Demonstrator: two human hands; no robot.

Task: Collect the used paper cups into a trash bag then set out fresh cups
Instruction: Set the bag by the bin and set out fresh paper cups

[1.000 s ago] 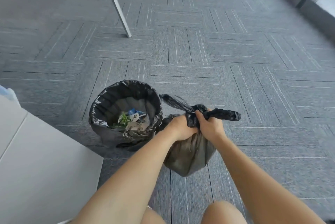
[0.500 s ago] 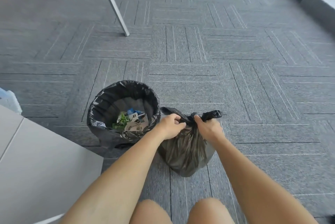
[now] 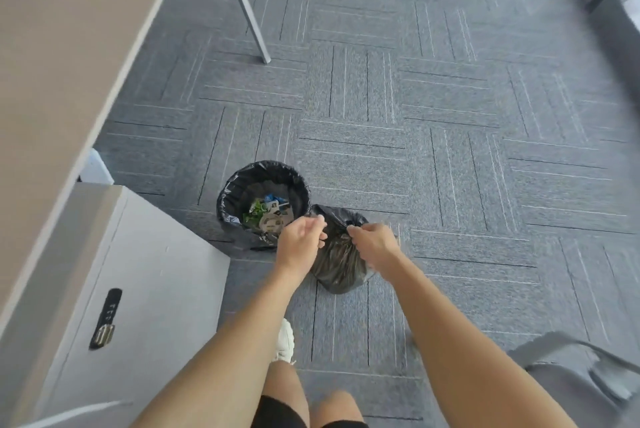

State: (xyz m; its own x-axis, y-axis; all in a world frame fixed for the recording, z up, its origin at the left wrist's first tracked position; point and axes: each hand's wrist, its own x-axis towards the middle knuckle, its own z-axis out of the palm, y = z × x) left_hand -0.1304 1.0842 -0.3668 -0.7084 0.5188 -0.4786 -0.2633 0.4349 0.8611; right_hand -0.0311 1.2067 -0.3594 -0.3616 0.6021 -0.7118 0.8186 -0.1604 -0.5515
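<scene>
The floor (image 3: 450,150) is grey carpet, laid in squares with thin lines. A round bin (image 3: 225,199) with a black liner stands on it, with scraps (image 3: 266,214) inside. A full black trash bag (image 3: 341,265) sits right beside the bin. A grey cabinet (image 3: 145,272), a thin table leg (image 3: 246,8) and a white shoe (image 3: 285,341) stand on the floor too.

trash bag (image 3: 341,265) right of bin (image 3: 263,175), touching
</scene>
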